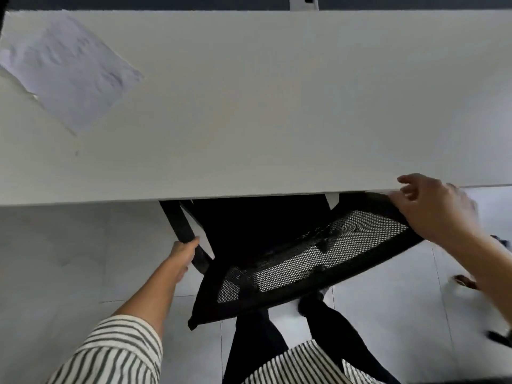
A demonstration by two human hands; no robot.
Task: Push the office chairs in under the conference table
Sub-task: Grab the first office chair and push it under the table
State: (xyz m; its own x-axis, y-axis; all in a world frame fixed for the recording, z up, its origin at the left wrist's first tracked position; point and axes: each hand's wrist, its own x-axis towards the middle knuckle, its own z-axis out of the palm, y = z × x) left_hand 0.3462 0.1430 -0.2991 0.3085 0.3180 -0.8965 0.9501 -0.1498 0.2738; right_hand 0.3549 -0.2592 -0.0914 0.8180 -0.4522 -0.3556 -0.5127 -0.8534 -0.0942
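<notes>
A black office chair point(291, 261) with a mesh back stands right below me, its seat partly under the white conference table point(263, 106). My left hand point(184, 252) is closed around the rear end of the chair's left armrest point(177, 223). My right hand point(432, 206) lies on the right top corner of the mesh back, fingers spread and blurred by motion, some of them over the table's near edge. The chair's right armrest is hidden under the table.
A crumpled sheet of paper point(69, 70) lies on the table at the far left. Pale floor tiles point(69, 259) spread to both sides. My dark-trousered legs point(277, 345) stand just behind the chair. Dark blurred shapes point(498, 339) sit at the right edge.
</notes>
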